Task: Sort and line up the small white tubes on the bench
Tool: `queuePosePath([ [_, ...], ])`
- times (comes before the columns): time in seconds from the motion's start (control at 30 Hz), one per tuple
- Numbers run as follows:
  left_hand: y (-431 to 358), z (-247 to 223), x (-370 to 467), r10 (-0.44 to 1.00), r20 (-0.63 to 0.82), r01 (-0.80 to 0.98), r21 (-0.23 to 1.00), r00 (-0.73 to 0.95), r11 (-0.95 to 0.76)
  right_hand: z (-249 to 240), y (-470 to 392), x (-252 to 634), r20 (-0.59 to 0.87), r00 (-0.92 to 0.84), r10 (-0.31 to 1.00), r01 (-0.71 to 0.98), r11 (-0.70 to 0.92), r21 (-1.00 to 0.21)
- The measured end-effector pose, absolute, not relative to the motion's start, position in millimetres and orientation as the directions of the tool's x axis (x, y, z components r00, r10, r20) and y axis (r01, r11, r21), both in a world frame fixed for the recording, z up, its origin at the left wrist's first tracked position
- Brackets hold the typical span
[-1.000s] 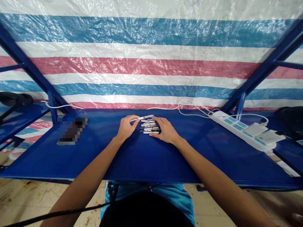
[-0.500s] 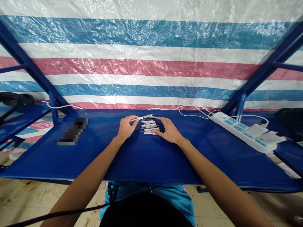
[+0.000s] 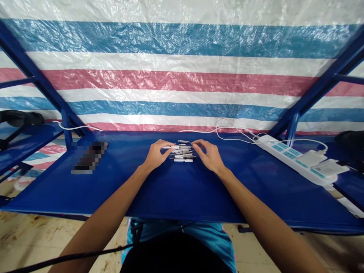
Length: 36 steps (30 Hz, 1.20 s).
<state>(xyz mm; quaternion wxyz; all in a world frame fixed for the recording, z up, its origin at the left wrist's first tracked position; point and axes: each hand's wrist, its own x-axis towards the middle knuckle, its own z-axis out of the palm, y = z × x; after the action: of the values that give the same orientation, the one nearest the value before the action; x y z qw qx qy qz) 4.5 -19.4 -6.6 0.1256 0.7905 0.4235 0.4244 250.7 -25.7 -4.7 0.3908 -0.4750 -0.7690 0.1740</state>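
My left hand (image 3: 156,154) pinches a white pen (image 3: 170,147) between thumb and fingers, holding it level over the far left part of a small pile. Several white and grey pens (image 3: 182,152) with dark tips make up this pile, lying roughly side by side on the blue table (image 3: 182,189). One more pen (image 3: 183,141) lies at the pile's far side. At the right ends of the pens is my right hand (image 3: 210,155), fingers bent and thumb near the index finger, with nothing visible held in it.
A white power strip (image 3: 292,157) with plugged-in adapters lies at the right, its white cable (image 3: 227,138) running along the back edge. A pixelated dark object (image 3: 89,159) rests at the left. Blue metal posts and a striped sheet (image 3: 182,83) stand behind.
My left hand has lowered the pen from a tilt above the pile to level over it. My right hand has drawn back slightly right, its thumb moving from the near pens toward the index finger.
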Motion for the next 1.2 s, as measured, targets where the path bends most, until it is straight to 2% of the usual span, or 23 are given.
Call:
queuePosePath([
  [0.17, -21.8, -8.9, 6.6, 0.709, 0.613, 0.507, 0.513, 0.348, -0.692, 6.0, -34.2, 251.1, 0.31, -0.293, 0.905, 0.603, 0.426, -0.674],
  [0.47, -19.3, -10.9, 5.7, 0.679, 0.625, 0.522, 0.459, 0.386, -0.719, 3.9, -33.5, 250.0, 0.33, -0.326, 0.886, 0.566, 0.462, -0.683],
  [0.9, -18.0, -10.5, 3.9, 0.736, 0.557, 0.553, 0.499, 0.385, -0.667, -2.1, -30.7, 249.5, 0.336, -0.276, 0.901, 0.586, 0.435, -0.684],
  [1.2, -18.0, -12.6, 3.8, 0.705, 0.589, 0.549, 0.465, 0.394, -0.695, 3.5, -33.4, 248.1, 0.298, -0.322, 0.899, 0.604, 0.438, -0.666],
])
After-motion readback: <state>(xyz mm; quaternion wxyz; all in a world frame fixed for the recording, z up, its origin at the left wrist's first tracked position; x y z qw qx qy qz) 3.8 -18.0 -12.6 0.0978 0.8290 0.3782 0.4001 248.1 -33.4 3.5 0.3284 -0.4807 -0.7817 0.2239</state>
